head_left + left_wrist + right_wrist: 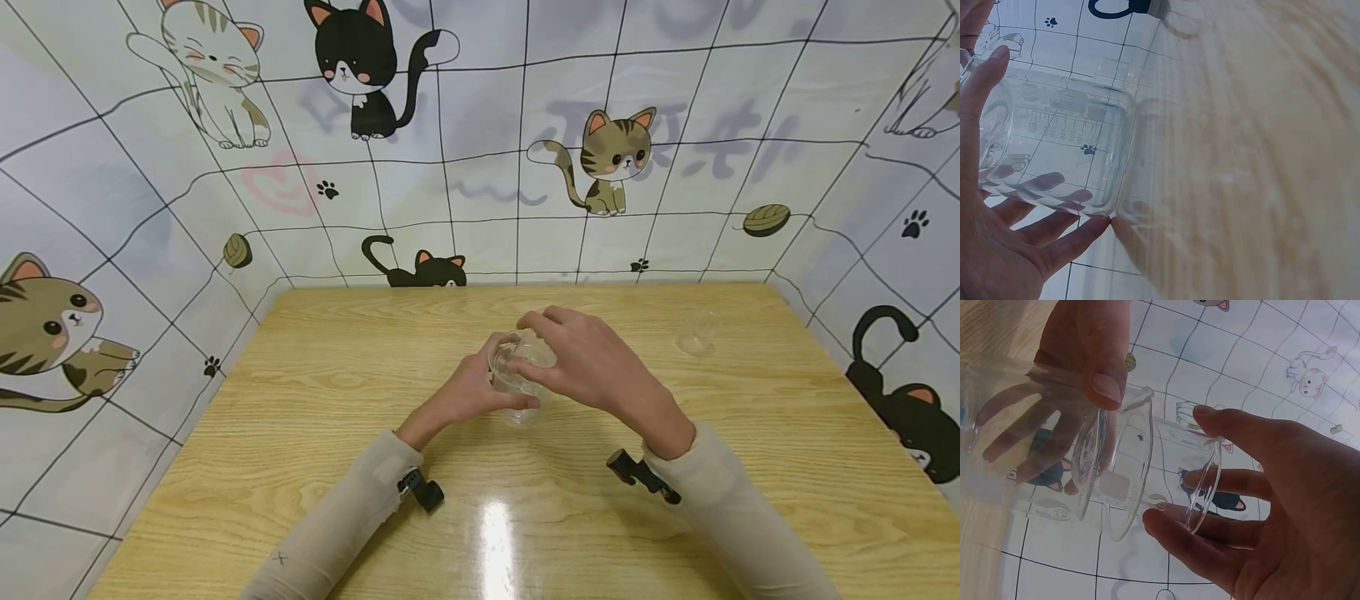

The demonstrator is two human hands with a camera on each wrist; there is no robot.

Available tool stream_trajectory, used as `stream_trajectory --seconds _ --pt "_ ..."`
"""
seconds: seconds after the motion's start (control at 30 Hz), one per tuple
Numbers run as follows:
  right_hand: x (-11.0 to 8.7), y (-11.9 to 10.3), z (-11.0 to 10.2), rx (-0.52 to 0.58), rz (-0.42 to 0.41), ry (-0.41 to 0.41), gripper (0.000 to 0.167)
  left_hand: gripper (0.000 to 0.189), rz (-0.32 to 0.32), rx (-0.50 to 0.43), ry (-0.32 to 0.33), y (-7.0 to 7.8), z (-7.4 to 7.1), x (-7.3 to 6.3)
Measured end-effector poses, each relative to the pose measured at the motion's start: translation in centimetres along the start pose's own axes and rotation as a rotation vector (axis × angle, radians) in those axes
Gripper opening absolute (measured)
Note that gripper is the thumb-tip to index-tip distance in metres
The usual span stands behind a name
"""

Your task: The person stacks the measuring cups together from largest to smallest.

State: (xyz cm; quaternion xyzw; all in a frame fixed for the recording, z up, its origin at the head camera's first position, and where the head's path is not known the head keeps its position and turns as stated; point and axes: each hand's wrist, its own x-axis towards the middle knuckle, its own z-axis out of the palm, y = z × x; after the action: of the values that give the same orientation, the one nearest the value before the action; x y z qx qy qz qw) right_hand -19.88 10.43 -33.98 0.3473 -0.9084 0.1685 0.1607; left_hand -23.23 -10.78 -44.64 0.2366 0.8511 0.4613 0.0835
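A clear glass beaker point(1072, 144) with printed volume marks stands upright on the table. My left hand point(476, 387) grips it from the side, thumb on the near side and fingers spread round the far wall. Over its mouth is my right hand point(592, 358), thumb and fingers pinching the rim of a smaller clear glass beaker point(1209, 487). In the right wrist view the smaller beaker's lower end sits inside the larger one's mouth, while its rim stays outside. Seen from the head, the hands partly hide both pieces.
Another small clear glass vessel point(697, 336) stands on the wooden table point(337, 350) at the back right. Walls of cat-patterned cloth point(480, 183) enclose the table at the back and both sides. A black wrist camera point(423, 490) is strapped to each sleeve.
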Motion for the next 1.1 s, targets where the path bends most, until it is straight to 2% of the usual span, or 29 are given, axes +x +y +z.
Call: stream_trajectory --seconds 0.23,0.6,1.1 --pt "0.09 -0.04 0.05 -0.01 -0.034 -0.001 0.035 0.094 -0.007 -0.004 0.001 -0.06 0.01 0.02" --pt "-0.03 -0.31 -0.05 0.009 -0.01 -0.025 0.034 0.094 -0.002 -0.016 0.0 -0.02 0.02 0.0" --pt "-0.24 -0.58 0.15 0.01 -0.024 -0.027 0.036 0.095 0.004 -0.016 0.002 -0.2 0.06 -0.02"
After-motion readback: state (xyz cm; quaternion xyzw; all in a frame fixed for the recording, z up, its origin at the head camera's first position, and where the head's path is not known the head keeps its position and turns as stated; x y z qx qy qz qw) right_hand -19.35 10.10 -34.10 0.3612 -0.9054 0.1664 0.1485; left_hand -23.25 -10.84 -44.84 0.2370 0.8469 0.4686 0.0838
